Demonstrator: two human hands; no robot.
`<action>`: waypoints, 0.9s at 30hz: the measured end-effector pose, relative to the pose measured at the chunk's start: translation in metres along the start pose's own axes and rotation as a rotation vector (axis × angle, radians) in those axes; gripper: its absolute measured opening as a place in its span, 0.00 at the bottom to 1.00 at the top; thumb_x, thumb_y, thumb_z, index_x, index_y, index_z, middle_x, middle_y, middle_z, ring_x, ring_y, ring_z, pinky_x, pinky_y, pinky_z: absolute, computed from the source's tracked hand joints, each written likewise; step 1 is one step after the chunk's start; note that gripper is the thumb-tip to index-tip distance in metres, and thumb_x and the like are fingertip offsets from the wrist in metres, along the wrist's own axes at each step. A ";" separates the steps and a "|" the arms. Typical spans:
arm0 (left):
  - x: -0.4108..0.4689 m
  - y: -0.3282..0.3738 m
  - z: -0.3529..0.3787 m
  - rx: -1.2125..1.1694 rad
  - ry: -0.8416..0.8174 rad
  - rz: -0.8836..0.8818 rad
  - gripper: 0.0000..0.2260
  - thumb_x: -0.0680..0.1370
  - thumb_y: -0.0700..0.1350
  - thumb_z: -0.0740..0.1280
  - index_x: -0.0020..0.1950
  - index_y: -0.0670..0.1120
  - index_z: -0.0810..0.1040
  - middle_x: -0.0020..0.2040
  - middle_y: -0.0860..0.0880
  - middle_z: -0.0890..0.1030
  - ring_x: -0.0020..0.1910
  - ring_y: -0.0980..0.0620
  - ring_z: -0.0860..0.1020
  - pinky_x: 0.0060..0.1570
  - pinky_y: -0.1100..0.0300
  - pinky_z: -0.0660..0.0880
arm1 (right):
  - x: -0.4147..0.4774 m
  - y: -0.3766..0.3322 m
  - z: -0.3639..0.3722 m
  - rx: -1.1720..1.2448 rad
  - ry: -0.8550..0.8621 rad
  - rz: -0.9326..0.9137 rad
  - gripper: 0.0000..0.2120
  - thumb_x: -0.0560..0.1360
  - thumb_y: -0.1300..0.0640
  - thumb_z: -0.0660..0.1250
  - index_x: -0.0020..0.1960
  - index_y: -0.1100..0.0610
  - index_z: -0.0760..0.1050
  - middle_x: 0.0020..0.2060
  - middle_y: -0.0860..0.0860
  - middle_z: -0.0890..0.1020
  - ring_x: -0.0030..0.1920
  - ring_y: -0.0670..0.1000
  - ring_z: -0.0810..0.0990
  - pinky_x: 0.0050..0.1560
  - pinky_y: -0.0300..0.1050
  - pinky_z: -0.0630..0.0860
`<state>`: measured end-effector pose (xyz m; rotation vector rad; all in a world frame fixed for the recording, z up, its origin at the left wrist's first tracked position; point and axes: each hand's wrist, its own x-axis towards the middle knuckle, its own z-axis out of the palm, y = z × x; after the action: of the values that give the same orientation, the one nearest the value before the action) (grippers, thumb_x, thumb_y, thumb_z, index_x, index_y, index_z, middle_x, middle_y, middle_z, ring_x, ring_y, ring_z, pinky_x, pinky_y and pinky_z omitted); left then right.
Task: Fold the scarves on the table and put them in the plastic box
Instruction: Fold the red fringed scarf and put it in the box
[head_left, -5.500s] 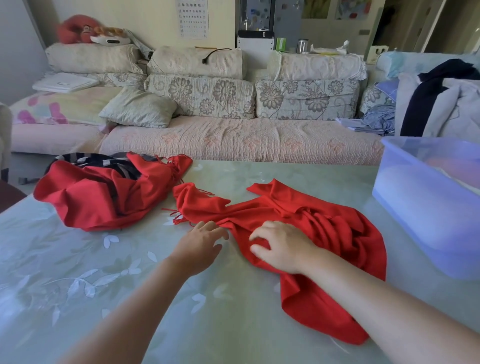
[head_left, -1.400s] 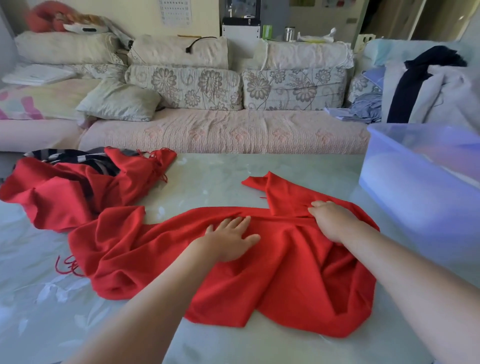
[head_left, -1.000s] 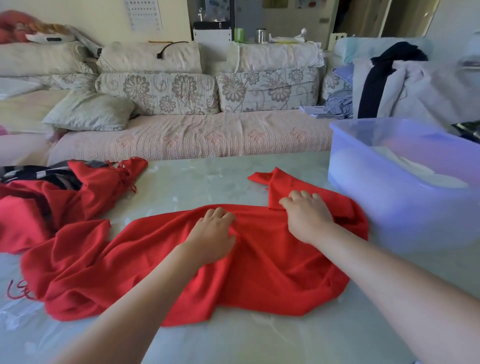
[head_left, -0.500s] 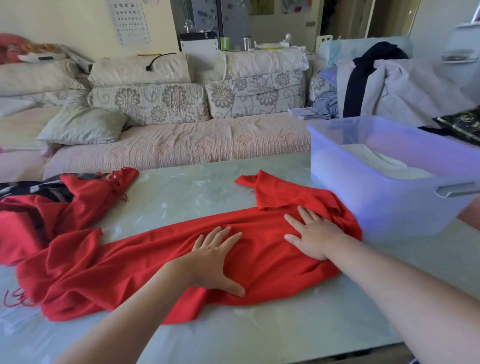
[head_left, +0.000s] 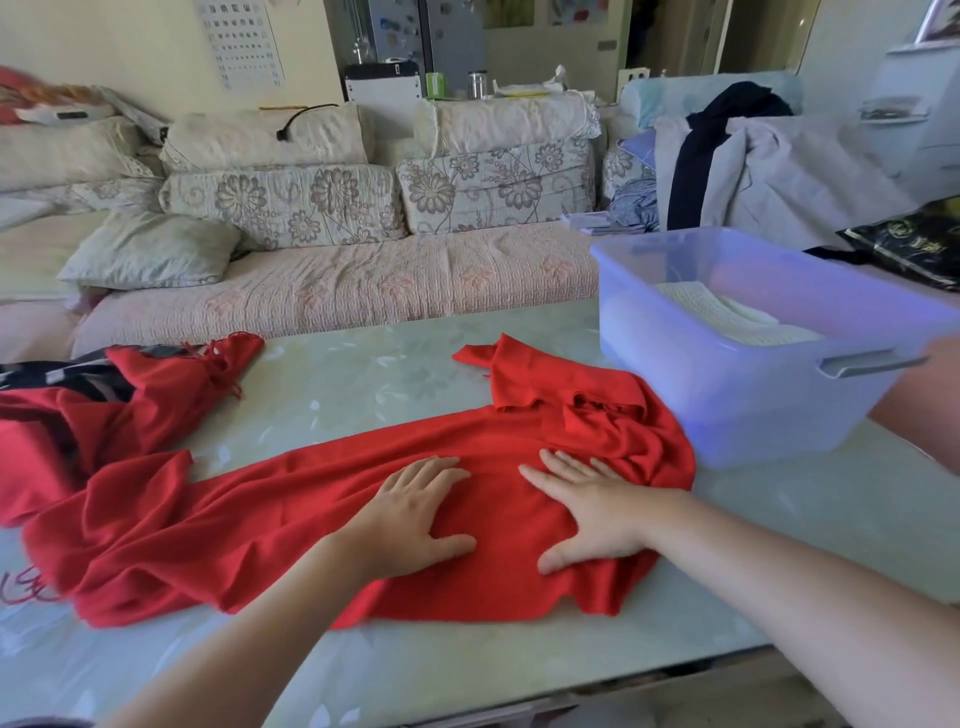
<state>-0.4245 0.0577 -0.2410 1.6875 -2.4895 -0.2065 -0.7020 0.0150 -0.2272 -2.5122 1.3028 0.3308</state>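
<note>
Plastic box (head_left: 753, 400): cream knit (head_left: 727, 314) inside; left hand (head_left: 410, 519), right hand (head_left: 597, 514): grip wide on red scarf (head_left: 234, 525)

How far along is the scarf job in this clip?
Done: one folded cream cloth lies in the plastic box. In hand: left hand and right hand press flat on the spread red scarf, not yet folded. Left: fold and box it, then the red-and-striped heap.
</note>
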 end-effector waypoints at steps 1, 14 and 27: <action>-0.003 -0.001 0.001 0.006 -0.045 -0.013 0.43 0.69 0.75 0.61 0.78 0.58 0.53 0.79 0.56 0.51 0.78 0.54 0.48 0.77 0.49 0.50 | -0.003 0.009 -0.004 0.004 -0.020 0.024 0.57 0.64 0.24 0.67 0.80 0.39 0.37 0.80 0.49 0.36 0.79 0.49 0.35 0.79 0.55 0.40; 0.017 -0.013 -0.009 -0.076 0.346 -0.078 0.20 0.76 0.60 0.56 0.62 0.54 0.76 0.59 0.53 0.77 0.59 0.48 0.75 0.59 0.49 0.72 | 0.027 -0.018 -0.049 0.140 0.389 0.036 0.23 0.78 0.40 0.63 0.71 0.46 0.71 0.68 0.50 0.72 0.71 0.53 0.67 0.72 0.51 0.65; 0.071 -0.091 0.000 0.079 -0.125 -0.281 0.53 0.55 0.85 0.36 0.78 0.65 0.42 0.80 0.55 0.43 0.79 0.51 0.40 0.76 0.42 0.39 | 0.127 0.021 -0.032 0.095 0.126 0.295 0.34 0.79 0.29 0.43 0.81 0.40 0.40 0.81 0.49 0.43 0.81 0.51 0.40 0.79 0.55 0.40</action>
<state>-0.3671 -0.0419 -0.2553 2.1176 -2.3619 -0.2498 -0.6456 -0.1041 -0.2424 -2.2945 1.7011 0.1689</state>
